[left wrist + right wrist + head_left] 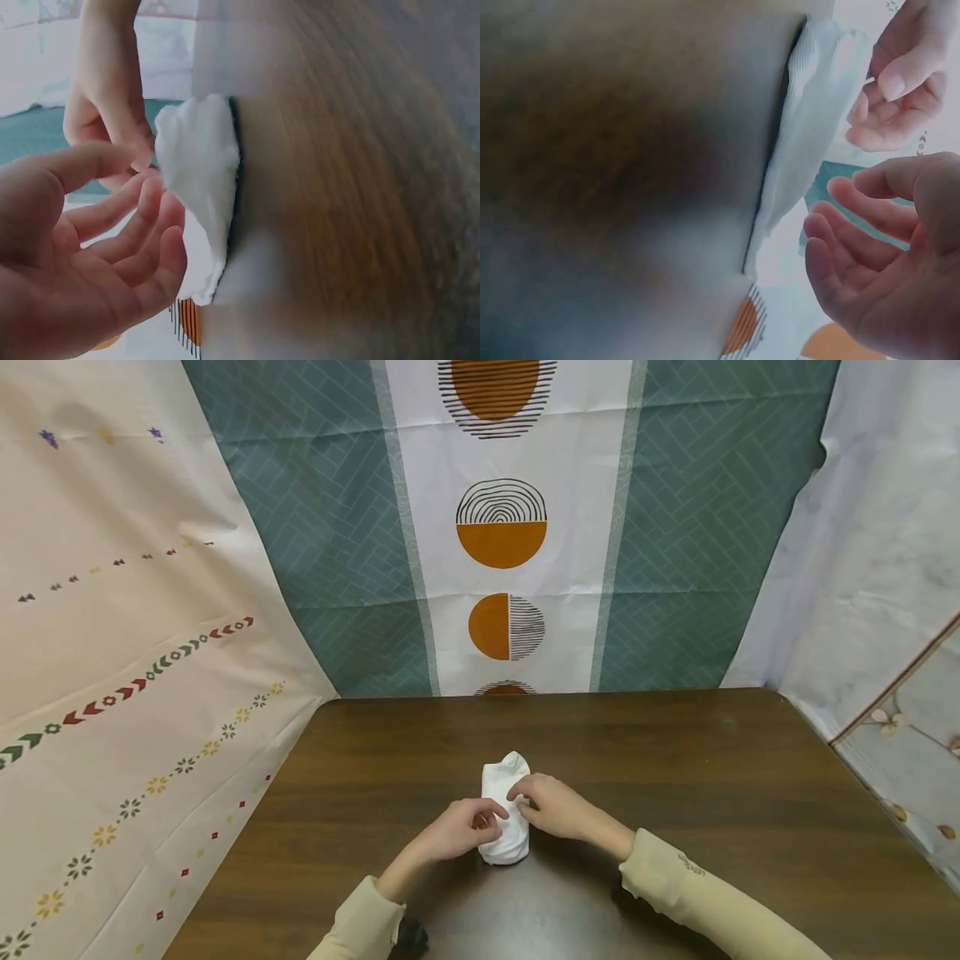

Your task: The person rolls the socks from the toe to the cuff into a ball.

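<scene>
A narrow bundle of folded white ribbed fabric (pixel 504 827) lies lengthwise on the brown wooden table, its far end tapering to a rounded tip. Whether it is a sock or a cloth I cannot tell. My left hand (pixel 470 827) hovers at its left side, fingers loosely bent over it. From the right, my right hand (pixel 557 806) reaches over the upper part with bent fingers. In the left wrist view the left thumb and fingers stand apart beside the fabric (pixel 201 154). The right wrist view shows the right hand (pixel 889 247) likewise loose, with nothing between thumb and fingers.
The dark wooden table (pixel 675 760) has rounded far corners. Behind it hangs a green and white curtain (pixel 517 460) with orange circles. A cream patterned cloth (pixel 150 652) borders the left side and a pale marbled one (pixel 885 568) the right.
</scene>
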Tool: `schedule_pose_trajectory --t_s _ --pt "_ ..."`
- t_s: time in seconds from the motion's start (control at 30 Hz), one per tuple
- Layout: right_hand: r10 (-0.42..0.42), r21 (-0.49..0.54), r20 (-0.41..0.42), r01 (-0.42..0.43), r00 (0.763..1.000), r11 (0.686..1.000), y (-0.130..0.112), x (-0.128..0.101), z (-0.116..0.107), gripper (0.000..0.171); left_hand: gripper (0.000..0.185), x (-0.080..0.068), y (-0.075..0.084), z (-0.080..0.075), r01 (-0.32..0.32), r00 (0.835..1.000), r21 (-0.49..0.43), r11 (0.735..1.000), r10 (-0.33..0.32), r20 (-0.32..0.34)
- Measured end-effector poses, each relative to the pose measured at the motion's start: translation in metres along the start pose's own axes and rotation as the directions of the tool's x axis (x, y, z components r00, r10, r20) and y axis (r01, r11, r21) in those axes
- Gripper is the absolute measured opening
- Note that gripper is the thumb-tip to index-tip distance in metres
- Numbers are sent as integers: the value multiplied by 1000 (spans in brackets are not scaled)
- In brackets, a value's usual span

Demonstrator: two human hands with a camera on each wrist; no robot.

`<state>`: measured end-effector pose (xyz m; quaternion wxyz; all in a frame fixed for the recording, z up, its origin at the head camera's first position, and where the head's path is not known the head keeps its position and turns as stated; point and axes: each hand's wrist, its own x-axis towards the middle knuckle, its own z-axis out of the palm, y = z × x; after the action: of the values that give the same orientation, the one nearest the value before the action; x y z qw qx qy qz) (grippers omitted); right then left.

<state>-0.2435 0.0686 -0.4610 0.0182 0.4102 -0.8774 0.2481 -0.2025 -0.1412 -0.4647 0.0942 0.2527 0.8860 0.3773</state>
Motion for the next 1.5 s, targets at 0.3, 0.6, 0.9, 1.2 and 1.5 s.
schedule_pose_trajectory --t_s 0.3,0.6,0.9,1.2,1.5 --pt "1 -51 27 0 1000 999 -6 -5 -2 14 23 -5 1 2 -12 998 -5 1000 13 57" --pt "-20 -15 48 21 999 1000 -13 -11 -3 13 18 -9 3 4 -36 997 38 999 33 75" --pt "-16 50 74 12 997 999 -19 -16 -4 11 5 -8 3 6 2 999 54 999 -4 38" --pt "-124 86 197 109 973 990 -20 -21 2 6 9 -6 3 10 37 999 104 994 -35 -19" --pt "-96 -1 226 99 970 995 -28 -23 5 19 11 -2 4 13 59 998 149 987 -54 -40"
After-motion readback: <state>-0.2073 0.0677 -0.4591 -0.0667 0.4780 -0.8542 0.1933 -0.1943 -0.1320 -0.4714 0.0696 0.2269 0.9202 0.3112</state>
